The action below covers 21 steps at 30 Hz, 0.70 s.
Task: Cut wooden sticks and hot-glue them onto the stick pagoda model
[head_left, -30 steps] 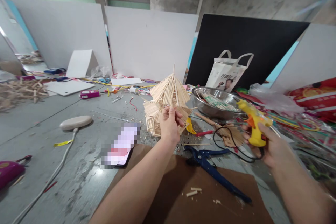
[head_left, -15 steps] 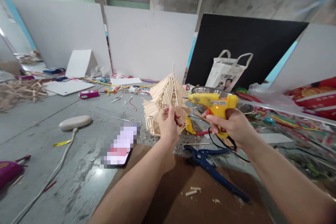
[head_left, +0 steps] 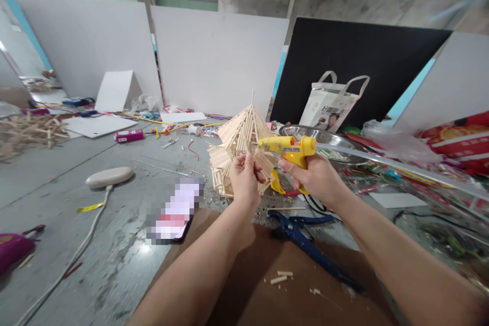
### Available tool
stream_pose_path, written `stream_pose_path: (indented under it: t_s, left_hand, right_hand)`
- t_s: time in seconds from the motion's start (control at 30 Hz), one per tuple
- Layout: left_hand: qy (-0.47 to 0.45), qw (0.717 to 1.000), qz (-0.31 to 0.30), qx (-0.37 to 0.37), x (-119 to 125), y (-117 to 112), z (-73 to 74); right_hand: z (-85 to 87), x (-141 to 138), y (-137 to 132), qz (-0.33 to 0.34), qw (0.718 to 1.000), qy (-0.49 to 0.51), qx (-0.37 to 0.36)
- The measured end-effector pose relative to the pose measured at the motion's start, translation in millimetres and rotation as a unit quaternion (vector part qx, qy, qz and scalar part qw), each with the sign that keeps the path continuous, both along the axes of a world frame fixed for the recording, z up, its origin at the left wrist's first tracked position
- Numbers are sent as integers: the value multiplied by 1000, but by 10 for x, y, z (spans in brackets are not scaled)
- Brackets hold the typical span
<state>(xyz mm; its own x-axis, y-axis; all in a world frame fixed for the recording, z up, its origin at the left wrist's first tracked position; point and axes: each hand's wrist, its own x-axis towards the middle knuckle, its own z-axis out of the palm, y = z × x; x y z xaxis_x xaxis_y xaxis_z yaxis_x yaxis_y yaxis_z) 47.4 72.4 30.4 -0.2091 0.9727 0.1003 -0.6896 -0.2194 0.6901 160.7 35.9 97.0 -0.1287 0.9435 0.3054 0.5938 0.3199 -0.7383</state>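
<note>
My right hand (head_left: 319,175) is wrapped round the handle of a yellow hot glue gun (head_left: 301,148). The gun's nozzle points left, close to the fingertips of my left hand (head_left: 246,178). Those fingers are pinched together in front of a model building (head_left: 244,125) made of thin wooden sticks, with a pointed roof and a stick rising from its peak. Whatever the pinch holds is too small or hidden to name. Below my hands, a blue pair of cutters (head_left: 305,239) lies partly on a brown board (head_left: 244,275).
Left of the board lies a phone (head_left: 178,211) with a blurred screen. A white oval device (head_left: 110,178) with a cable lies farther left. Behind the gun stands a metal bowl (head_left: 344,155) holding sticks. Short stick offcuts (head_left: 279,279) lie on the board. A white bag (head_left: 324,104) leans at the back.
My right hand has brought the glue gun leftward, so its nozzle is now by my left fingertips at the model. My left hand has stayed nearly in place.
</note>
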Motion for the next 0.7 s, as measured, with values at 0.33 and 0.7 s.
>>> stream_pose_path:
  t_s: [0.33,0.7]
  left_hand:
    - [4,1000,1,-4,-9,-6,16]
    - [19,1000,5,1,-5,9,-8]
  right_hand:
    - [-32,22,41,9,1000,2,12]
    - [-40,40,41,2,1000,19,10]
